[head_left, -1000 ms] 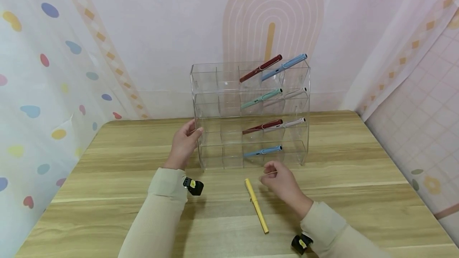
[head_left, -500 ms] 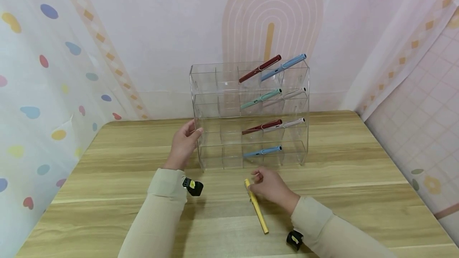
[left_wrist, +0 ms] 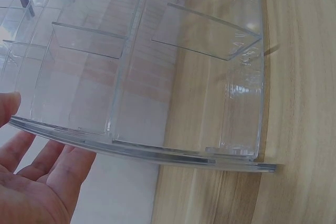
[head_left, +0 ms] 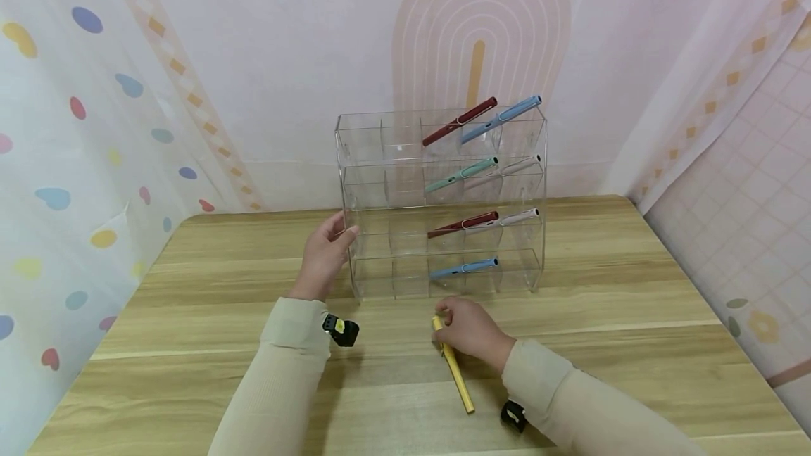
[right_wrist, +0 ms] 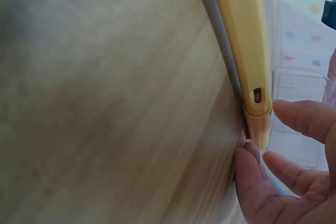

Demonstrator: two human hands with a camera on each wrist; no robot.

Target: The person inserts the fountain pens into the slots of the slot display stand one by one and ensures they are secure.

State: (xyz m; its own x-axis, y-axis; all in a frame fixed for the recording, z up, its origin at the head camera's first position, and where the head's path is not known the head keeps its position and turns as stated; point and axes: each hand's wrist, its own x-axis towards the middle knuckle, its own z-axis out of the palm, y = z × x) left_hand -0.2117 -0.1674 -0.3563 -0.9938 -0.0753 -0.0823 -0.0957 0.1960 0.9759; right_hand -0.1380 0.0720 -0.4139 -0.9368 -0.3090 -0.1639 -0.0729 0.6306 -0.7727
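Observation:
A clear acrylic pen rack (head_left: 410, 267) with tiered compartments stands upright on the table. My left hand (head_left: 324, 255) holds its left side panel; in the left wrist view the thumb is on one side of the panel (left_wrist: 142, 153) and the fingers are on the other. In front of the rack lies a yellow fountain pen (head_left: 457, 378), pointing toward it at a slant. My right hand (head_left: 472, 329) is at the pen's far end. The right wrist view has the thumb touching one side of the pen (right_wrist: 244, 40), the fingertips around its end, without a clear squeeze.
Several pens lean in the rack's third and fourth columns: dark red (head_left: 459, 122), blue (head_left: 502, 119), green (head_left: 462, 174) and pale pink (head_left: 516, 217) among them, with another blue pen (head_left: 464, 268) at the bottom. A patterned curtain (head_left: 285, 76) hangs behind the wooden table (head_left: 209, 343).
My right hand has moved left and slightly toward me, from beside the yellow fountain pen onto its far end. The pen, the rack and my left hand have stayed in place.

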